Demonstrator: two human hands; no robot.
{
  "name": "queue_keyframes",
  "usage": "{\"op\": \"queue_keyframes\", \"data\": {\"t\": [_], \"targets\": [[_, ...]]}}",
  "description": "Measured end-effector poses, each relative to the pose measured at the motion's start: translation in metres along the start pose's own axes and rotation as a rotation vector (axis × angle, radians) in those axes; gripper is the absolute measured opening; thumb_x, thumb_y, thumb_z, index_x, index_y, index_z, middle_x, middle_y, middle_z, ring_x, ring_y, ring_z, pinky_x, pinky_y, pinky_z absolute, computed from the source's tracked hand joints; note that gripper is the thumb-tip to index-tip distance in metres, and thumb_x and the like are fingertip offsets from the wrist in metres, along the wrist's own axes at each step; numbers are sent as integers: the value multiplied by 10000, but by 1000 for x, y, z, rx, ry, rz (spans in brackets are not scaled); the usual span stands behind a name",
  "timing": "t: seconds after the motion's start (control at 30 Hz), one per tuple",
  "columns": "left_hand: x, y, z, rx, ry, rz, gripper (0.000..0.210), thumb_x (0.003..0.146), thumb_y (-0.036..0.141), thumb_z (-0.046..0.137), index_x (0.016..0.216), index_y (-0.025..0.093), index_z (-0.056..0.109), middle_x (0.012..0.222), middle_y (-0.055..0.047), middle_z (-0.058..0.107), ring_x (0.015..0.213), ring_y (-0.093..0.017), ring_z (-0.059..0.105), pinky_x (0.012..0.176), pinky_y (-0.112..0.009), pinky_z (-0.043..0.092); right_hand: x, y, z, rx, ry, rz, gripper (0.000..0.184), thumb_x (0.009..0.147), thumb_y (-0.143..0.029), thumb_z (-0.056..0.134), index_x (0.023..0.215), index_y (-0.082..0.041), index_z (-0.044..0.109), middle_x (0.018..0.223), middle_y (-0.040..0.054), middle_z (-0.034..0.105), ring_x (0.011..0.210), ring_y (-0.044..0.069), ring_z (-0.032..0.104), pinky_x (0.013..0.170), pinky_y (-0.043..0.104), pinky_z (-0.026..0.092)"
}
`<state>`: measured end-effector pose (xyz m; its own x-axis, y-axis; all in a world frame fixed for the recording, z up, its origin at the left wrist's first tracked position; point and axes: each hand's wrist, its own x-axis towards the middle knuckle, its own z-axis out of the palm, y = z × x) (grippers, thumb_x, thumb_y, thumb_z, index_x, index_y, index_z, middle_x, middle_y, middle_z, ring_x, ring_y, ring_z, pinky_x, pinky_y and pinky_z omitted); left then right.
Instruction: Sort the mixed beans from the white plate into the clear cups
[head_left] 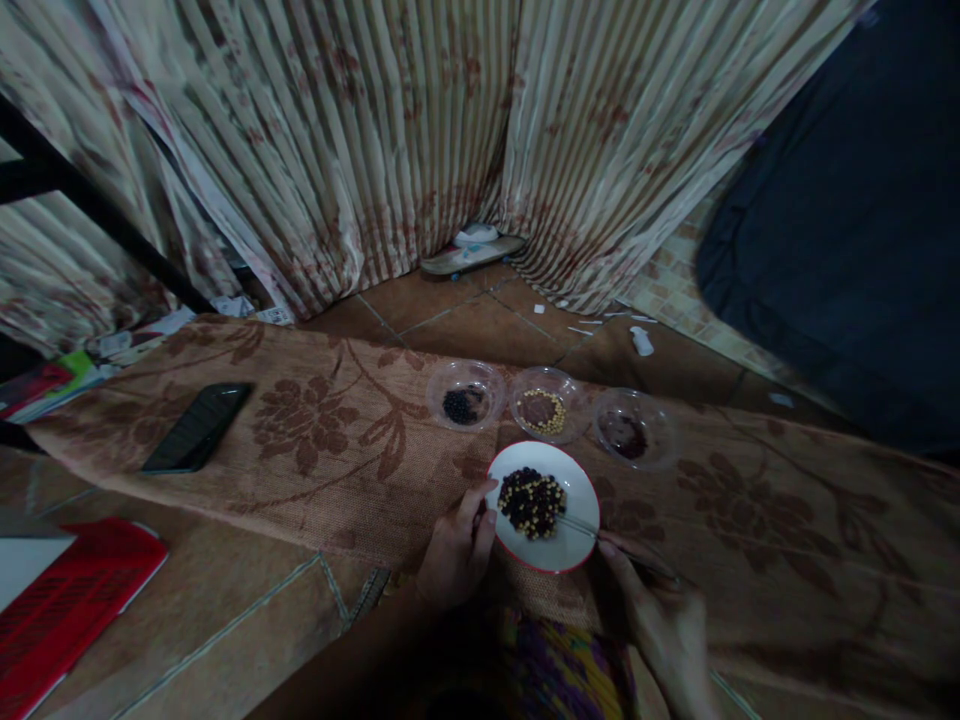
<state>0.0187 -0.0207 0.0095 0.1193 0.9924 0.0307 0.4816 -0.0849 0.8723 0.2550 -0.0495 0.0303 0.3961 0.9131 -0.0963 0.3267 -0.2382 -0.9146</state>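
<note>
A white plate with a red rim (581, 555) sits near the front edge of the cloth-covered table. On it lies a pile of mixed dark and yellow beans (531, 503). My left hand (459, 545) holds the plate's left rim between thumb and fingers. In my right hand (664, 610) are thin metal tweezers (581, 526), their tips at the right side of the pile. Behind the plate stand three clear plastic bowls: one with black beans (463, 404), one with yellow beans (551, 412), and one with dark reddish beans (624, 437).
A dark phone (197, 428) lies on the patterned brown tablecloth (300, 480) to the left. Beyond the table are a skateboard (472, 256), striped curtains (420, 120) and paper scraps on the tiled floor. A red crate-like object (90, 590) is at lower left.
</note>
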Motion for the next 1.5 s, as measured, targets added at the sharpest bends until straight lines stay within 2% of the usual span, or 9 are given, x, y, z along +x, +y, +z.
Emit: {"op": "queue_keyframes", "data": {"t": [0.2, 0.37, 0.6, 0.7, 0.9, 1.07, 1.2, 1.37, 1.5], "targets": [[0, 0, 0, -20, -3, -9, 378, 982, 272, 374, 1339, 210, 480, 1091, -57, 701, 921, -174, 679, 858, -287, 516, 1, 5, 3, 16, 31, 20, 290, 718, -473, 743, 820, -204, 786, 947, 96, 763, 953, 281, 689, 878, 423, 546], [0, 0, 0, -25, 7, 1, 377, 977, 270, 383, 1334, 204, 487, 1043, -55, 704, 882, -174, 682, 843, -291, 521, 1, 6, 6, 39, 41, 24, 299, 705, -476, 748, 813, -200, 784, 946, 101, 761, 947, 281, 689, 877, 425, 547], [1, 0, 1, -21, 14, 9, 377, 973, 265, 388, 1329, 203, 495, 1061, -62, 707, 897, -176, 681, 847, -291, 522, -3, -2, -1, 56, 107, 61, 342, 659, -503, 768, 784, -184, 778, 872, 103, 767, 863, 287, 710, 796, 410, 572], [1, 0, 1, -22, 14, 9, 376, 973, 259, 387, 1330, 208, 496, 1029, -53, 711, 885, -173, 683, 840, -289, 523, 5, -14, -12, 51, 198, 40, 352, 639, -495, 781, 787, -176, 769, 847, 98, 766, 809, 281, 715, 740, 391, 575], [2, -3, 1, -28, 26, 27, 370, 975, 258, 379, 1322, 208, 498, 1065, -59, 714, 941, -184, 686, 873, -300, 522, 63, -42, -32, 28, 552, -252, 352, 669, -490, 758, 735, -145, 732, 787, 102, 741, 774, 267, 696, 761, 405, 550], [1, -5, 2, -29, 30, 54, 369, 984, 259, 361, 1329, 203, 479, 1119, -75, 699, 995, -189, 677, 867, -299, 525, 84, -45, -30, 118, 602, -263, 365, 686, -469, 764, 798, -123, 735, 811, 100, 733, 758, 253, 686, 750, 407, 545], [0, -4, 3, -28, 23, 46, 360, 983, 257, 364, 1319, 216, 486, 1041, -55, 708, 898, -173, 687, 823, -287, 531, 58, -44, -24, 62, 476, -249, 307, 692, -455, 753, 770, -158, 746, 862, 91, 739, 837, 256, 686, 813, 402, 531], [0, -2, 2, -13, 28, 32, 365, 981, 264, 376, 1322, 209, 492, 972, -49, 705, 860, -172, 680, 827, -293, 526, 20, -41, -18, -49, 161, -247, 267, 696, -463, 739, 753, -203, 771, 904, 89, 738, 863, 250, 687, 742, 354, 549], [1, -2, 2, -14, 26, 33, 367, 974, 254, 392, 1322, 211, 496, 1030, -55, 703, 859, -168, 675, 814, -284, 524, 2, -32, -11, -27, 13, -160, 262, 701, -464, 745, 745, -208, 774, 868, 93, 745, 812, 245, 700, 677, 329, 570]]}}
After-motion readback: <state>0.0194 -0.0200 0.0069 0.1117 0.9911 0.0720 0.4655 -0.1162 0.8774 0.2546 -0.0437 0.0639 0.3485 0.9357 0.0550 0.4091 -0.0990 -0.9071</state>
